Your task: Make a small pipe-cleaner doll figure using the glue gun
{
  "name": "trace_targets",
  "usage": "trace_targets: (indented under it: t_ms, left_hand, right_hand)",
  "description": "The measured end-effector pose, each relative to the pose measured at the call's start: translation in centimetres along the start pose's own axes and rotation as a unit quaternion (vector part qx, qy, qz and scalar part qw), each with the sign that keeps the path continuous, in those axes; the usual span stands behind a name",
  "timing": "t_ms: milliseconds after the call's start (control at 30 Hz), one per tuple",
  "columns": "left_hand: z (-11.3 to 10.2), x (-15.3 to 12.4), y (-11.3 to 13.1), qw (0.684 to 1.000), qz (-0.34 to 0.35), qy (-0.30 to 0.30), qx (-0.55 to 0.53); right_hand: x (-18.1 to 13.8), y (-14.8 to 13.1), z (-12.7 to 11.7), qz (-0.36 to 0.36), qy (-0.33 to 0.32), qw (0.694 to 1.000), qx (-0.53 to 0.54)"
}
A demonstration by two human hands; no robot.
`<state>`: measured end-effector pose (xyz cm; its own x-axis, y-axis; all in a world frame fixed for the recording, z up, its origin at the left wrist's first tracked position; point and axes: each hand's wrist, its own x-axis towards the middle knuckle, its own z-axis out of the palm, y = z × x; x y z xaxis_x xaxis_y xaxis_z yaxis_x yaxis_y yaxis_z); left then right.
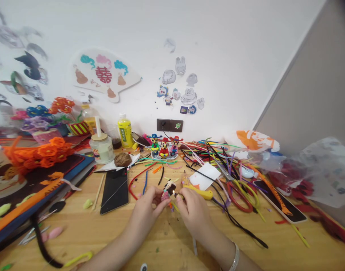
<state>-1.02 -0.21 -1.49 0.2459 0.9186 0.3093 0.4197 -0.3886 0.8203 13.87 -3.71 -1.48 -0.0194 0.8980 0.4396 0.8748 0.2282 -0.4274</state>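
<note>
Where pipe cleaners (214,152) strewed the wooden surface (161,248), left hand (149,206) pinched a small figure (168,188), right hand (193,211) pinched its other side

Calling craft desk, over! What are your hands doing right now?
Left hand and right hand both pinch the little figure. Held just over the table. Pipe cleaners and red scissors lie to the right.

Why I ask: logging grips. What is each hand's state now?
Left hand: shut on the figure.
Right hand: shut, pinching the same figure.
</note>
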Motion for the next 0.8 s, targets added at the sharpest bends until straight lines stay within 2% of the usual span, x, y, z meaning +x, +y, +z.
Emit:
trace_targets:
  t_ms: [400, 800]
  left_hand:
    - [0.11, 0.08, -0.23, 0.995, -0.041, -0.025, -0.087]
    - [0.11, 0.07, -0.24, 1.0, 0.001, -0.01, -0.029]
  right_hand:
    - [0.03, -0.19, -0.3, -0.011, 0.016, 1.0, -0.002]
    - [0.19, 0.28, -0.46, 0.008, 0.025, 0.999, -0.032]
